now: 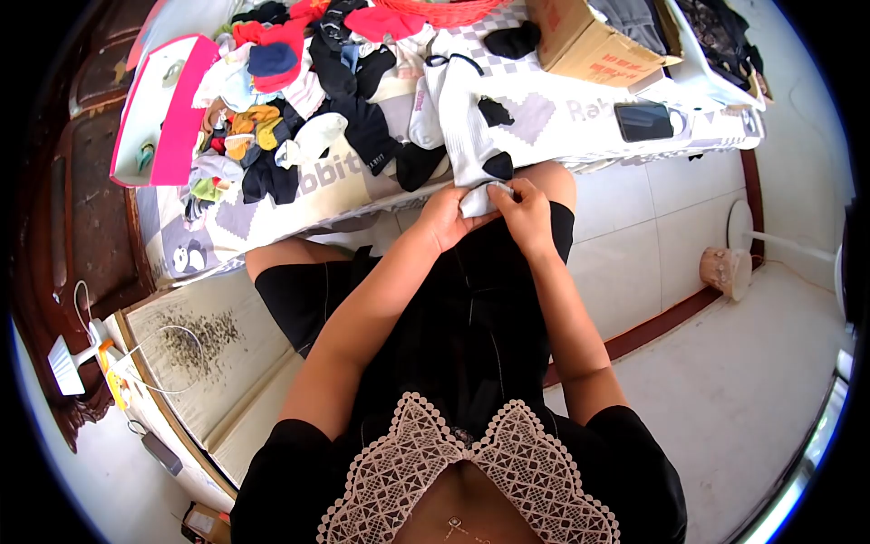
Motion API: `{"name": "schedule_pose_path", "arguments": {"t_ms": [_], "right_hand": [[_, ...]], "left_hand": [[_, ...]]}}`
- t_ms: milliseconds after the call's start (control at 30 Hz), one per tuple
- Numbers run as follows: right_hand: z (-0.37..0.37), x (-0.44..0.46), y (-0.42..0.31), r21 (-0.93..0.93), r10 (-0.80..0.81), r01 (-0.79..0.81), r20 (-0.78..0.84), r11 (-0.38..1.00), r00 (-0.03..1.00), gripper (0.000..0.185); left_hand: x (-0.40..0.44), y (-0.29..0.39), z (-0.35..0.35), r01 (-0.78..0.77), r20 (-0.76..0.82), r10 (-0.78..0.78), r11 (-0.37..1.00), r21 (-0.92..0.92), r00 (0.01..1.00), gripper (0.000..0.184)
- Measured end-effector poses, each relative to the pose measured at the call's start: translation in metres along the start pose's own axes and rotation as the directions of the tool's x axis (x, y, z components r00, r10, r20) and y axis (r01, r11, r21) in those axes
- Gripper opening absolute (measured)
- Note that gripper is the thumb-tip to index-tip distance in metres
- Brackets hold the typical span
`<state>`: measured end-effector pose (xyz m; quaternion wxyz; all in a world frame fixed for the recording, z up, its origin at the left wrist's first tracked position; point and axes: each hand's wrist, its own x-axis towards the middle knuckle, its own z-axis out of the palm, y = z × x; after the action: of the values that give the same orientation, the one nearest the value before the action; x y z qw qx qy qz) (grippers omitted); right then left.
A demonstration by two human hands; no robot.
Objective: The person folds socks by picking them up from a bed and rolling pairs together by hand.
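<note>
Close to the table edge, above my lap, my left hand (444,219) and my right hand (527,216) are both closed on a white sock (478,200) that looks folded or bunched. My fingers partly cover it. Just beyond my hands lie long white socks (458,113) with black patches, stretched out on the patterned cloth. Beside them to the left is a black sock (420,166). Further left spreads a heap of mixed socks (258,122) in black, red, yellow, grey and white.
A pink-and-white box (181,109) stands at the far left of the patterned tablecloth (340,177). At the back right are a cardboard box (580,45) with dark cloth and a phone (644,121). A red basket (444,11) sits at the back. A wooden stump (725,272) is on the floor.
</note>
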<state>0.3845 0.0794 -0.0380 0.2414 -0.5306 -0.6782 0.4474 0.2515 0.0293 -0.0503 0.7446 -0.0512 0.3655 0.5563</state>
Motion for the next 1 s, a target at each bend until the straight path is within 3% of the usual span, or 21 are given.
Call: {"name": "schedule_pose_path", "arguments": {"t_ms": [100, 167, 200, 267, 367, 433, 467, 600, 700, 800, 867, 1000], "right_hand": [[0.003, 0.006, 0.000, -0.070, 0.078, -0.078, -0.003, 0.994, 0.997, 0.023], [0.007, 0.007, 0.001, -0.125, 0.088, -0.088, -0.003, 0.988, 0.996, 0.023], [0.009, 0.005, 0.001, -0.176, 0.004, -0.013, -0.048, 0.984, 0.999, 0.021], [0.010, 0.003, -0.001, -0.227, -0.085, 0.063, -0.088, 0.972, 0.993, 0.020], [-0.006, -0.003, -0.025, -0.142, -0.053, 0.049, -0.029, 0.989, 0.998, 0.031], [-0.017, -0.004, -0.022, -0.081, -0.431, 0.453, 0.203, 0.888, 0.879, 0.041], [-0.020, -0.006, -0.023, -0.162, -0.395, 0.441, 0.251, 0.883, 0.884, 0.044], [-0.019, -0.001, -0.007, -0.095, -0.418, 0.438, 0.177, 0.894, 0.891, 0.040], [-0.017, 0.004, -0.005, -0.045, -0.413, 0.423, 0.146, 0.905, 0.899, 0.034], [-0.010, 0.011, 0.004, -0.128, -0.454, 0.464, 0.100, 0.876, 0.885, 0.034], [-0.001, 0.015, 0.016, 0.013, -0.265, 0.265, 0.046, 0.964, 0.963, 0.039], [0.013, 0.021, 0.024, 0.069, -0.166, 0.166, 0.001, 0.984, 0.986, 0.045]], "left_hand": [[-0.005, 0.001, 0.000, -0.029, -0.039, 0.028, 0.999, -0.043, 0.999, 0.031], [-0.012, 0.009, 0.002, -0.034, 0.068, 0.044, 0.990, -0.138, 0.997, 0.031], [-0.011, 0.008, 0.002, -0.035, 0.066, 0.044, 0.990, -0.138, 0.997, 0.031], [-0.007, 0.004, 0.000, -0.121, 0.007, 0.122, 0.967, 0.225, 0.992, 0.031], [-0.006, 0.003, -0.003, -0.112, -0.019, 0.115, 0.985, 0.128, 0.993, 0.030], [-0.004, 0.007, -0.006, -0.080, -0.018, 0.083, 0.990, 0.120, 0.996, 0.030], [-0.004, 0.008, -0.008, -0.048, -0.019, 0.050, 0.993, 0.111, 0.999, 0.030], [-0.006, 0.008, -0.002, -0.008, -0.077, 0.011, 0.999, 0.046, 0.997, 0.030], [0.000, 0.007, -0.007, 0.053, -0.068, -0.051, 0.998, 0.027, 0.996, 0.030], [0.002, 0.005, -0.007, 0.046, -0.001, -0.046, 0.999, -0.007, 0.999, 0.031], [0.000, 0.003, 0.000, -0.056, -0.018, 0.056, 0.998, 0.020, 0.998, 0.033], [0.005, -0.001, -0.009, -0.117, 0.001, 0.117, 0.993, -0.012, 0.993, 0.035]]}}
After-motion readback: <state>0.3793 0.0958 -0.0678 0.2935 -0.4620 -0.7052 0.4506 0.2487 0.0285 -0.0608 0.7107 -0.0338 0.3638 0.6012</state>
